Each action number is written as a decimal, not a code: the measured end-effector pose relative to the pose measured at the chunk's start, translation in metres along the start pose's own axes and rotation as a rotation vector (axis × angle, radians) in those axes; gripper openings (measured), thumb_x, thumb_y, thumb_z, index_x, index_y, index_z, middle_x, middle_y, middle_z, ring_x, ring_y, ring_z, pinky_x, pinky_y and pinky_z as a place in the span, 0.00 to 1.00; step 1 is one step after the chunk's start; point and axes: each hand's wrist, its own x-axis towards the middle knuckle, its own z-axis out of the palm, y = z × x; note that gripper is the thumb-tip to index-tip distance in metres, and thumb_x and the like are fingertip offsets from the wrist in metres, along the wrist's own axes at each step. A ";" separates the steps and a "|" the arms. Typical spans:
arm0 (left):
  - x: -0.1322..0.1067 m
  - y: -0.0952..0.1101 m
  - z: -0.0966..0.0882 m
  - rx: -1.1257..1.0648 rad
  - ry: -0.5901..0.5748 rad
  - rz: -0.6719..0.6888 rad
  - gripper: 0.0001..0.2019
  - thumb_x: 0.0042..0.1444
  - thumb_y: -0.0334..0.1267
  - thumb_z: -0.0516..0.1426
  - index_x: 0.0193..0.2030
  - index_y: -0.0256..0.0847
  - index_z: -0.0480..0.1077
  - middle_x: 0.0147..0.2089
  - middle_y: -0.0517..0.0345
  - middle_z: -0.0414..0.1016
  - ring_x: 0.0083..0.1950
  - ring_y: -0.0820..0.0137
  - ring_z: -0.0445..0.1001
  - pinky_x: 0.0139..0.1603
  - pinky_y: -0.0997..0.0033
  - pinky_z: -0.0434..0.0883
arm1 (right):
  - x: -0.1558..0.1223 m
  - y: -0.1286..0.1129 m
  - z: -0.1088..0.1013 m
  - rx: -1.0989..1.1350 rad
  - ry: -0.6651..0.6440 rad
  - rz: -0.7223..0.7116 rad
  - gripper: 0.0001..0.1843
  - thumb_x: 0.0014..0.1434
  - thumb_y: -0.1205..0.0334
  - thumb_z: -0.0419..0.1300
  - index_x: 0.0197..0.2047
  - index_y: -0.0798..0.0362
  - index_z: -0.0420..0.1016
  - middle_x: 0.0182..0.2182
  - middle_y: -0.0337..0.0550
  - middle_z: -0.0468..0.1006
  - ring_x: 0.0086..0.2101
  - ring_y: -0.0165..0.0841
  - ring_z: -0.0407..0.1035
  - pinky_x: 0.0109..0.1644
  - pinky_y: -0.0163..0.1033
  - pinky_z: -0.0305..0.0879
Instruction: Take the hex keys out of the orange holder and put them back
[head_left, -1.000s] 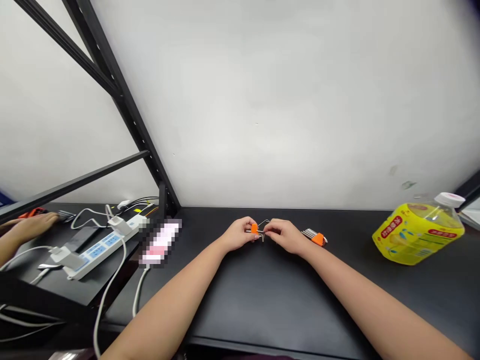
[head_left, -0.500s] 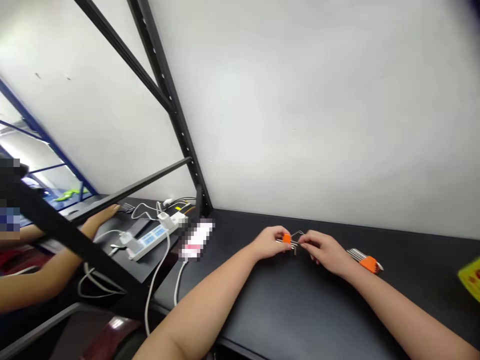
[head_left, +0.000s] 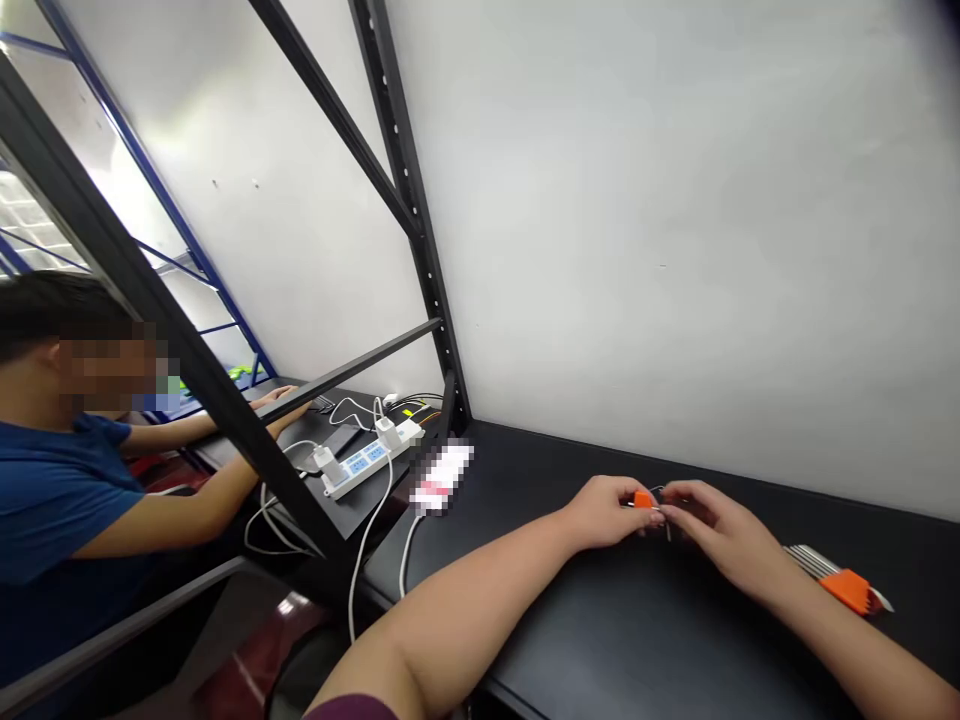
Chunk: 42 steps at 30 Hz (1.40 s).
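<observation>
My left hand (head_left: 604, 512) is closed on a small orange hex key holder (head_left: 643, 498), with thin metal keys sticking out of it. Close against it on the right, my right hand (head_left: 724, 530) pinches at a hex key (head_left: 669, 532) beside the holder. The fingers cover most of the metal, so how far each key sits in the holder cannot be seen. Beyond my right wrist, a second hex key set (head_left: 846, 588) lies on the black table, several silver keys side by side in an orange holder.
Left of my arm lies a lit phone (head_left: 442, 478) with a white cable. A white power strip (head_left: 375, 460) with plugs is on the neighbouring desk. A black metal frame (head_left: 420, 240) rises between the desks. A co-worker in a blue shirt (head_left: 67, 500) sits at the left.
The view has swung left, so everything appears further right and more of the co-worker shows. My right hand has closed in on the holder, and the bent keys between my hands are more hidden.
</observation>
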 end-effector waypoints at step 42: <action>0.018 0.006 -0.020 -0.076 0.079 0.050 0.15 0.48 0.42 0.70 0.36 0.37 0.72 0.34 0.55 0.80 0.30 0.72 0.76 0.36 0.71 0.72 | 0.012 -0.009 -0.005 -0.469 0.052 0.007 0.11 0.65 0.57 0.59 0.46 0.52 0.79 0.42 0.45 0.77 0.40 0.35 0.72 0.46 0.38 0.65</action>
